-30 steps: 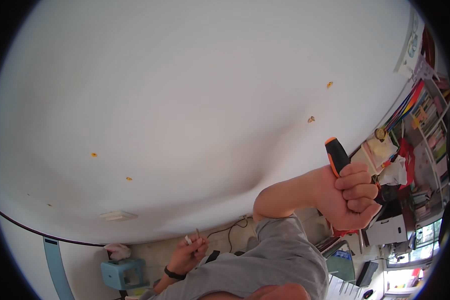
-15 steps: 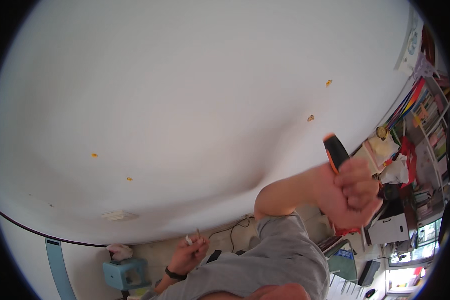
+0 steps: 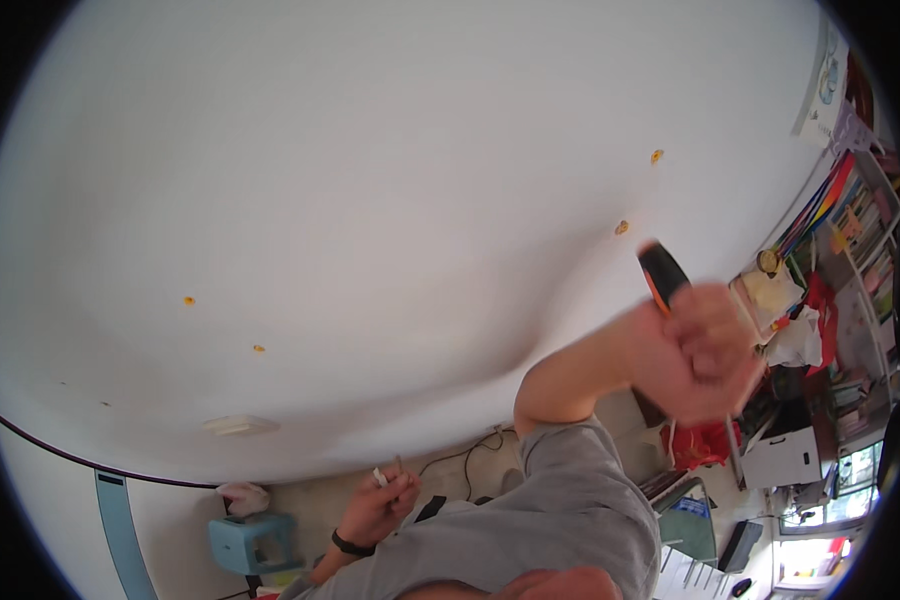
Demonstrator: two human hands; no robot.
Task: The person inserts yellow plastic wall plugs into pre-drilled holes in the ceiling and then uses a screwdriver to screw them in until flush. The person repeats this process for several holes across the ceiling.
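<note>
Black-and-orange handle juts from the top of my right fist, in front of the wall's lower right part; I cannot tell whether it touches. Pale and smooth, the white wall fills most of my view. Just beyond its right edge stands a bookshelf packed with books. Below its lower left edge I see a blue stool, with a pale bag at the top. My right hand, slightly blurred, is clamped around the handle, fingers curled tight. My left hand hangs low near the wall's lower edge, fingertips together on a small white piece; a thin brownish piece sticks up beside it. Near the lower left edge, a flat white fixture sits on the wall. Of 4 small yellow spots on it, 2 lie toward the right edge, 2 toward the left.
</note>
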